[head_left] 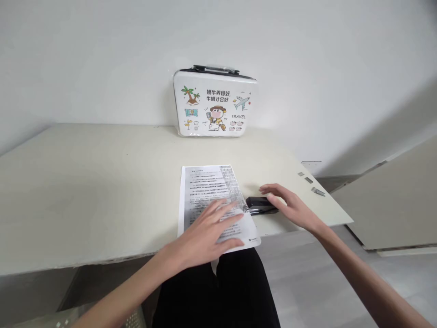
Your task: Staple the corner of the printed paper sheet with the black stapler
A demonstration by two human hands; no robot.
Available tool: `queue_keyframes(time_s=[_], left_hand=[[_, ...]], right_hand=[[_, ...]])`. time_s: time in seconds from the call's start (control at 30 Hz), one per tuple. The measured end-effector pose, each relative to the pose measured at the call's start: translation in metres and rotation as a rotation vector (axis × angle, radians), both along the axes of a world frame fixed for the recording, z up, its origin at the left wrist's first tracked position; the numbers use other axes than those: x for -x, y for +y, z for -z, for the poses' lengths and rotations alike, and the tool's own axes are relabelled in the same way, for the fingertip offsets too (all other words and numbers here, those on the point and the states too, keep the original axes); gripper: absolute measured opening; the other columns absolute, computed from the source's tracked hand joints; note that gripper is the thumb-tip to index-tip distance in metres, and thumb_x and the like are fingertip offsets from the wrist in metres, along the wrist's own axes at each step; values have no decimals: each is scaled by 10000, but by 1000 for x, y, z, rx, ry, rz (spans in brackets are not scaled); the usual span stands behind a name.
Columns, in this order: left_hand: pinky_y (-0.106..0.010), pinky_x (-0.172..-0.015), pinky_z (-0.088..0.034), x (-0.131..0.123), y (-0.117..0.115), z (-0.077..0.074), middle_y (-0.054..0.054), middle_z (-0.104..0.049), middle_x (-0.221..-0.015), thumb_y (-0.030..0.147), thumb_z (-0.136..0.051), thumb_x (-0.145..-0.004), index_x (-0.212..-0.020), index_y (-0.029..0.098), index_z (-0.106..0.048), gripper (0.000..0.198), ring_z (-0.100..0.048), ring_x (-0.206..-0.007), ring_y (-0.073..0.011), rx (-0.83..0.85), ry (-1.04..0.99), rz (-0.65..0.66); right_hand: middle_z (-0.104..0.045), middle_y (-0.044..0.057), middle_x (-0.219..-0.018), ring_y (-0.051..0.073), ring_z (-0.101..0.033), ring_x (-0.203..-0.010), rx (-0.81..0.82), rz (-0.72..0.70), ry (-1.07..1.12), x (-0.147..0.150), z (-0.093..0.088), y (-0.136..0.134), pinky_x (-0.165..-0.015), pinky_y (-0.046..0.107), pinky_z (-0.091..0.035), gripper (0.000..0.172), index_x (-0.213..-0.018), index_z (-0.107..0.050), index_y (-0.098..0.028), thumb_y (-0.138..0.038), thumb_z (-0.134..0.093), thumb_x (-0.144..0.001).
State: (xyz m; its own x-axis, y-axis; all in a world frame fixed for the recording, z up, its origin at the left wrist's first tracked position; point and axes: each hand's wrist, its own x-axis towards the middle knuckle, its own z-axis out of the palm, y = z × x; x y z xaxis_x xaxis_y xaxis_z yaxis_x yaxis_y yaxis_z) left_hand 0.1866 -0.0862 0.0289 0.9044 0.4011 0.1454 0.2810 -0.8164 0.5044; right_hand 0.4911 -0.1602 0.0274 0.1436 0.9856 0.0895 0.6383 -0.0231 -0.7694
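Observation:
My left hand [215,228] lies flat on a printed sheet of paper [205,182], its fingers spread over the text. The sheet rests near the table's front edge, with its lower corner reaching past that edge. A black stapler [262,205] lies on its right side, its front end at the paper's right margin. My right hand [290,205] is open at the stapler's rear end. Its thumb overlaps the stapler's top and its fingers stretch out beyond the far side. I cannot tell how firmly the thumb touches it.
A white cartoon-printed case [215,105] with a black handle stands upright against the wall at the back of the pale table [85,191]. Small grey pieces, seemingly staple strips [308,180], lie near the right edge. A pale panel [396,205] stands beyond the table at right.

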Motion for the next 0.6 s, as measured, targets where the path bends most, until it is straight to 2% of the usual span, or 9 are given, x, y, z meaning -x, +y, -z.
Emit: queue_keyframes(time_s=[0.1, 0.23, 0.37, 0.6], left_hand=[[-580, -1286, -216, -20, 15, 0, -62, -297, -1711, 637, -463, -1031, -1611, 301, -383, 675, -98, -1613, -331, -14, 33, -37], [-588, -1300, -84, -47, 30, 10, -138, -152, -1740, 720, -438, -995, -1661, 182, -251, 876, 13, -1606, -373, -6, 122, -24], [-594, -1295, -20, -56, 35, 22, -102, -59, -1754, 729, -418, -994, -1687, 217, -131, 908, 63, -1602, -366, -13, 125, -2], [-575, -1299, 16, -56, 36, 32, -64, -38, -1760, 733, -343, -1010, -1691, 251, -54, 883, 113, -1598, -339, -62, 79, 1]], right_hand=[[-692, 80, -1318, 281, -617, -1257, -30, 102, -66, 16, -9, 14, -1079, 444, -468, 485, -1219, -671, -276, -620, -374, -1049], [-652, 84, -1395, 306, -560, -1339, -7, 76, -165, 38, -17, 34, -1127, 485, -421, 530, -1296, -638, -278, -636, -333, -1053], [-575, 71, -1507, 328, -479, -1429, 68, 23, -215, 50, -22, 42, -1167, 525, -381, 564, -1384, -587, -291, -662, -336, -1041], [-552, 43, -1535, 293, -494, -1430, 152, -37, -266, 54, -27, 42, -1176, 492, -399, 562, -1426, -553, -314, -638, -282, -1055]])
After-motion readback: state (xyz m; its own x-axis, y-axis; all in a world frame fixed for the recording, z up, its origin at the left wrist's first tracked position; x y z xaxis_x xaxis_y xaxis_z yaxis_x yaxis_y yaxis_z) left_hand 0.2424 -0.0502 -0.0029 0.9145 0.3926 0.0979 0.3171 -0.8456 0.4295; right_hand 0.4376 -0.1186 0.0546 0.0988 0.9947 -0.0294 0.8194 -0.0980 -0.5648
